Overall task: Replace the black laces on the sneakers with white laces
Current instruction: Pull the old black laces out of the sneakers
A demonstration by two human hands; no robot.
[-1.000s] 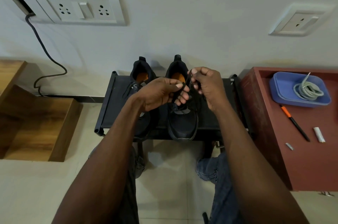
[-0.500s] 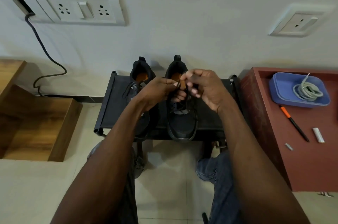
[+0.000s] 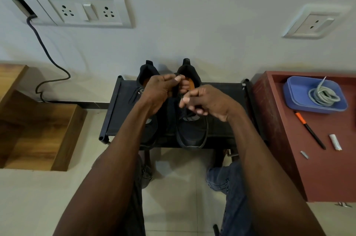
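The left hand (image 3: 159,93) has climbed toward the heel of the right sneaker (image 3: 190,129) since a second ago, while the right hand (image 3: 208,101) has dropped lower and nearer. Left fingers curl together and pinch the black lace (image 3: 176,83), a dark strand running up from the shoe; right fingers curl over the eyelets, and whether they pinch lace cannot be told, since the strands there are hidden under them. The lacing itself is hard to make out, black on black. The left sneaker (image 3: 146,73) sits just left of the left fingers, mostly covered by that forearm, its orange insole barely peeking. Both shoes are matte black fabric with rounded toes, on a black fabric-topped rack (image 3: 119,112) with tubular edges. Well to the right of the right fingers, the white laces (image 3: 323,95) lie coiled, pale and ropy, in a smooth blue plastic tray (image 3: 294,91) on a reddish table (image 3: 317,174). Nearer on it lie a thin black pen with an orange end (image 3: 310,129) and two small pale pieces, too small to identify.
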